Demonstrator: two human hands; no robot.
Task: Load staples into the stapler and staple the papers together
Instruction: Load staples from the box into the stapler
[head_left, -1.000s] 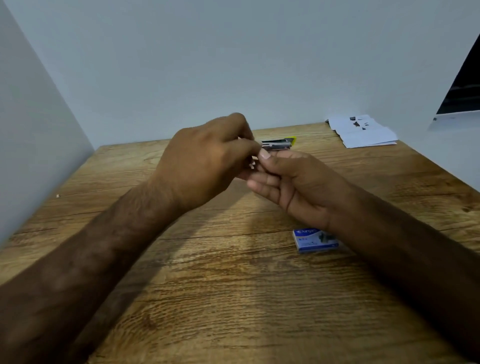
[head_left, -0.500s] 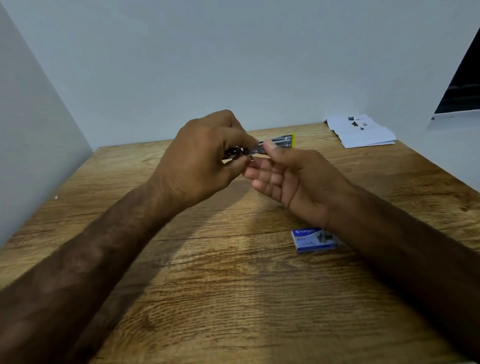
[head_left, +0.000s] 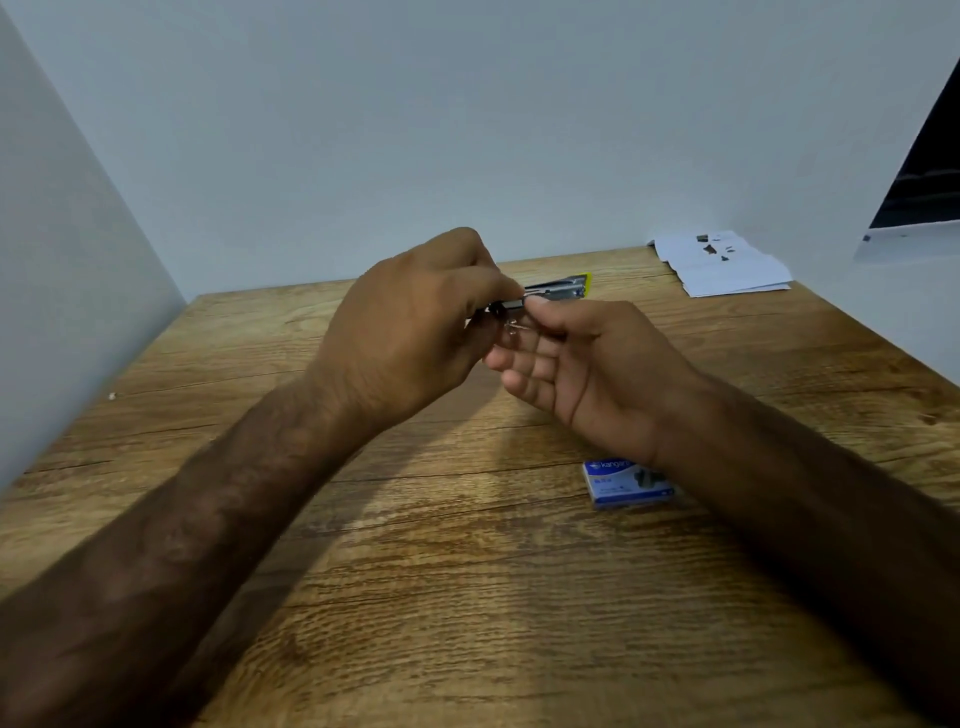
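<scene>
I hold a small metal stapler (head_left: 562, 289) with a yellow far end in the air over the table's middle. My left hand (head_left: 415, 332) pinches its dark rear end, where a small wire spring part hangs below my fingertips. My right hand (head_left: 587, 364) holds the stapler's body, thumb on top and fingers spread beneath. A blue staple box (head_left: 621, 483) lies shut on the table under my right wrist. The white papers (head_left: 727, 267) lie stacked at the table's far right corner.
The wooden table (head_left: 415, 597) is boxed in by a pale wall on the left and another at the back. A dark screen edge (head_left: 924, 171) stands at the far right.
My hands have drawn slightly apart. The stapler's dark rear part and its spring now show between my fingertips, and more of the metal body is visible.
</scene>
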